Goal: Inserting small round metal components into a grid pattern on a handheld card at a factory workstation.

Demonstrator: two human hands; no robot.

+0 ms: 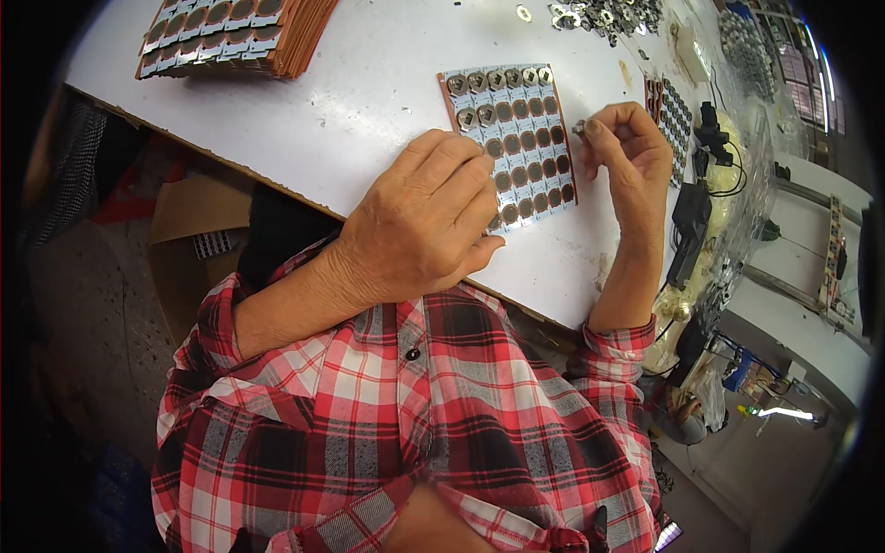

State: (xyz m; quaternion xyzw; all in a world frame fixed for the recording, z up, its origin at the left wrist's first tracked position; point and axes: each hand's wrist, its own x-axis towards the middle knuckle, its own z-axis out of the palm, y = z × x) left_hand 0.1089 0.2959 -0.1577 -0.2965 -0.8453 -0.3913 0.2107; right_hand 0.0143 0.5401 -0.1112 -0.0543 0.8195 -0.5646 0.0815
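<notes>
Remote feed, quick pass. I've got the panel (pixel 524 157) on the white desk (pixel 277 138), in front of the torso and between the two hands, slightly askew. Small metal pieces sit along its far row and on two spots at the left of the next row; the other round pads I can see look bare.

Right hand (pixel 631 152): fingers pinched narrow on one small metal piece (pixel 579 127), just beside the panel's right edge. Left hand (pixel 424 212): fingers curled over the panel's near-left part, thumb apart; I can't tell if anything is under them.

Risks, my read: that pinch is by the tips only, so a slight slip could drop or twist the piece. The left hand hides several pads, so anything knocked there would go unseen by me. If that hand drags or pushes, the panel could skid on the smooth desk, and the seated pieces might shift, since I can't tell whether they're fixed. A sleeve or wrist could nudge it too, the near side being close to the desk edge.

Farther off: the loose metal pile (pixel 613 15) at the far side, easily scattered if brushed; the panel stack (pixel 217 41) at far left, layers uneven, could slide if bumped.
</notes>
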